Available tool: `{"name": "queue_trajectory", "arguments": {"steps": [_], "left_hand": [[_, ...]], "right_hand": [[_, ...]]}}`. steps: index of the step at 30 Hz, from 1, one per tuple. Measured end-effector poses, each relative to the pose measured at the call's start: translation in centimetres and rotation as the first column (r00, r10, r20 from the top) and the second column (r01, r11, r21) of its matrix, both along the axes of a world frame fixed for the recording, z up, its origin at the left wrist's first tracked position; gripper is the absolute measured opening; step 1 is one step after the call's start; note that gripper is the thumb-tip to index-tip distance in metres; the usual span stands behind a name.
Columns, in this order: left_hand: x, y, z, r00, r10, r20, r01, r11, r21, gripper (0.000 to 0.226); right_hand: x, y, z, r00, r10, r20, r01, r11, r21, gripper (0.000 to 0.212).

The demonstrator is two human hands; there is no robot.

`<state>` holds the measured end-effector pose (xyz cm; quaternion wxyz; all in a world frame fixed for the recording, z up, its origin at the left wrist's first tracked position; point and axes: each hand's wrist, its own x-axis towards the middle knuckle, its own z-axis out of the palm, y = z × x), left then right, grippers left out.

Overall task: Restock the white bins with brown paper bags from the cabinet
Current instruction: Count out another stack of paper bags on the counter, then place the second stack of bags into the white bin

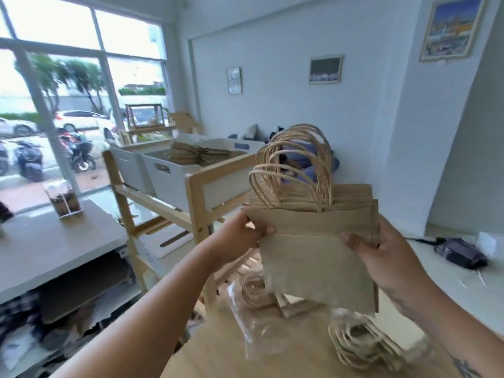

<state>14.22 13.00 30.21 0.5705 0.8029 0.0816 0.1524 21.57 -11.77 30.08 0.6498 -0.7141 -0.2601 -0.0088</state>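
Brown paper bags (pixel 313 241), a flat stack held upright in mid-air, long axis vertical, twisted handles (pixel 294 170) pointing up. Left hand (pixel 240 236) grips the stack's left edge, right hand (pixel 381 255) its right edge. White bins (pixel 174 173) sit beyond on a wooden rack (pixel 196 203).

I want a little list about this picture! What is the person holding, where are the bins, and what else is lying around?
held: stack of brown paper bags, handles up
left hand: grips the stack's left edge
right hand: grips the stack's right edge
white bins: on the wooden rack, beyond the hands
in the nearer bin: flat brown bags
below the hands: more bag bundles and clear plastic wrap
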Motion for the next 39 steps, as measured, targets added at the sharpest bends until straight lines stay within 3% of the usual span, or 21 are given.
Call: {"name": "queue_trajectory", "arguments": {"steps": [3, 6, 9, 11, 13, 16, 22, 25, 27, 34, 39], "left_hand": [[0.1, 3.3, 6.0, 0.968, 0.122, 0.22, -0.148, 0.983, 0.104, 0.074], [-1.0, 7.4, 12.1, 0.886, 0.087, 0.455, -0.224, 0.94, 0.256, 0.113], [-1.7, 12.1, 18.2, 0.8, -0.029, 0.599, -0.378, 0.751, 0.542, 0.126], [-1.7, 15.9, 21.7, 0.769, -0.111, 0.629, -0.457, 0.593, 0.663, 0.122], [-1.8, 19.9, 24.3, 0.771, -0.164, 0.615, -0.47, 0.505, 0.724, 0.117], [-2.6, 25.6, 26.6, 0.806, -0.165, 0.568, -0.436, 0.482, 0.76, 0.101], [-2.3, 37.6, 26.6, 0.875, -0.07, 0.479, -0.45, 0.245, 0.858, 0.055], [-1.7, 42.3, 23.9, 0.889, 0.034, 0.456, -0.453, 0.2, 0.869, 0.022], [-1.0, 45.2, 21.9, 0.885, 0.061, 0.462, -0.464, 0.209, 0.861, 0.016], [3.2, 52.6, 16.4, 0.905, 0.098, 0.415, -0.422, 0.338, 0.841, 0.013], [5.8, 55.5, 15.0, 0.946, 0.112, 0.303, -0.322, 0.406, 0.855, 0.018]], "right_hand": [[1.4, 3.2, 5.0, 0.992, -0.005, 0.123, 0.003, 1.0, 0.017, 0.027], [2.6, 6.9, 9.9, 0.955, -0.02, 0.296, 0.025, 1.0, -0.014, 0.032], [3.4, 11.5, 14.2, 0.861, -0.007, 0.508, 0.079, 0.99, -0.119, 0.018], [3.7, 15.2, 16.6, 0.789, 0.015, 0.614, 0.118, 0.977, -0.176, 0.013], [4.3, 19.2, 18.3, 0.714, 0.029, 0.699, 0.145, 0.971, -0.189, 0.011], [5.6, 25.3, 19.8, 0.615, 0.034, 0.788, 0.188, 0.964, -0.189, 0.011], [9.7, 38.8, 19.8, 0.428, 0.013, 0.904, 0.246, 0.961, -0.13, 0.003], [11.3, 45.3, 18.5, 0.334, 0.063, 0.94, 0.278, 0.947, -0.163, 0.004], [12.3, 48.8, 17.6, 0.305, 0.108, 0.946, 0.312, 0.927, -0.206, 0.006], [15.3, 57.8, 14.1, 0.52, 0.189, 0.833, 0.361, 0.835, -0.415, 0.021], [17.0, 61.4, 13.1, 0.678, 0.315, 0.664, 0.219, 0.775, -0.592, 0.018]]}}
